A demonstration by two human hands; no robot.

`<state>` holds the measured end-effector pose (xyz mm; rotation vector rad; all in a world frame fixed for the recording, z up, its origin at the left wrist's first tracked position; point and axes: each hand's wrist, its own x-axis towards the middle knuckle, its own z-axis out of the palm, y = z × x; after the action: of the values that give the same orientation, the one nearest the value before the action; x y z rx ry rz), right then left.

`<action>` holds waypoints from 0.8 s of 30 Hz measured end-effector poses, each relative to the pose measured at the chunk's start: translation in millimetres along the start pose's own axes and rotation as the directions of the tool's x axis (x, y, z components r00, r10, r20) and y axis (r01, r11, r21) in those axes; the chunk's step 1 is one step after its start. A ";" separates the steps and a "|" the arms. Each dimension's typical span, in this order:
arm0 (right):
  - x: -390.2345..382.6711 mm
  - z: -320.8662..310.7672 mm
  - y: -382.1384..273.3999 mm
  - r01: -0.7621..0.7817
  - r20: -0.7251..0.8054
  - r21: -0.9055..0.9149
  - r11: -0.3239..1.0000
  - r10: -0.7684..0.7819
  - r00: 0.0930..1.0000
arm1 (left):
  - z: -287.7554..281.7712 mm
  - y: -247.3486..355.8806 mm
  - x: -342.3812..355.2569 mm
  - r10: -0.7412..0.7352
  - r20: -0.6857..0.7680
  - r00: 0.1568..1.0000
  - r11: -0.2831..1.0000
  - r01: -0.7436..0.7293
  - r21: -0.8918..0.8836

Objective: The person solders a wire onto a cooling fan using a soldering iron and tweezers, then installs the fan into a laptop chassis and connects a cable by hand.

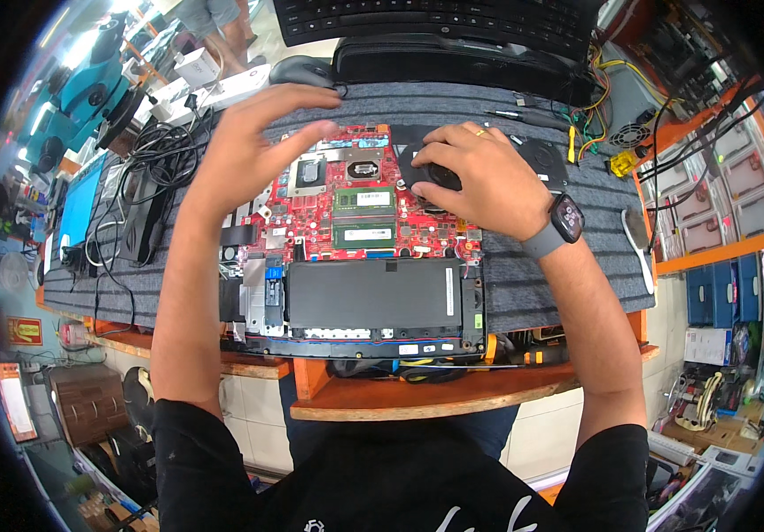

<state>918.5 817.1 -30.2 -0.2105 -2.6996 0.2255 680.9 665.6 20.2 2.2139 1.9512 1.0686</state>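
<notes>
An opened laptop base with a red circuit board [318,208] lies in front of me on a grey ribbed mat. Bare chips, two green memory modules [363,236] and a wide black battery [369,293] show on it. My right hand [484,173], with a ring and a watch, curls its fingers and thumb round a black cooling fan [435,177] at the board's right edge. A second black fan [541,160] is visible just past that hand. Over the board's upper left, my left hand [262,146] is raised, fingers and thumb apart, holding nothing.
Beyond the mat sit a black keyboard [440,19] and a mouse [304,71]. Tangled black cables [156,151] lie at left, near a teal microscope [76,89]. A screwdriver [533,117], coloured wires and a white-handled brush [641,248] are at right. Another person's legs show at the back.
</notes>
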 end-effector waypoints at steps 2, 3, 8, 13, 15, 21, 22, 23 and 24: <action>3.6 -0.7 -1.5 -0.022 0.023 -0.025 0.999 0.022 0.999 | -9.5 -9.6 -15.3 -0.032 -0.076 0.997 0.999 0.033 0.002; 5.5 -1.5 -2.5 -0.032 0.036 -0.044 0.999 0.033 0.999 | -13.2 -17.2 -22.6 -0.060 -0.097 0.994 0.998 0.060 0.001; 18.7 -1.2 -7.5 -0.092 0.103 -0.056 0.994 0.097 0.990 | -22.6 -46.6 -54.4 -0.121 -0.274 0.954 0.992 0.127 0.006; 27.6 -3.7 -10.0 -0.147 0.158 -0.079 0.986 0.158 0.975 | -37.2 -45.5 -59.5 -0.019 -0.322 0.947 0.995 0.050 0.091; 30.6 -3.3 -9.6 -0.118 0.157 -0.100 0.988 0.133 0.979 | -40.4 -44.2 -60.7 0.006 -0.330 0.944 0.995 0.029 0.099; 37.3 -0.5 -10.8 -0.099 0.191 -0.148 0.984 0.127 0.973 | -43.9 -36.6 -65.3 0.045 -0.306 0.951 0.993 -0.008 0.121; 39.1 0.2 -11.6 -0.096 0.196 -0.156 0.983 0.126 0.973 | -45.4 -35.7 -66.0 0.039 -0.298 0.954 0.993 -0.004 0.119; 41.6 -1.1 -12.9 -0.105 0.231 -0.155 0.982 0.139 0.963 | -46.5 -35.6 -66.5 0.043 -0.301 0.953 0.992 -0.006 0.123; 44.6 -3.8 -14.4 -0.115 0.265 -0.154 0.981 0.153 0.952 | -47.1 -35.5 -67.3 0.046 -0.304 0.952 0.992 -0.008 0.127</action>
<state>878.3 811.6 -6.4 -0.4343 -2.9846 0.1154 627.4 594.7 9.1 2.2566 2.1641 1.4081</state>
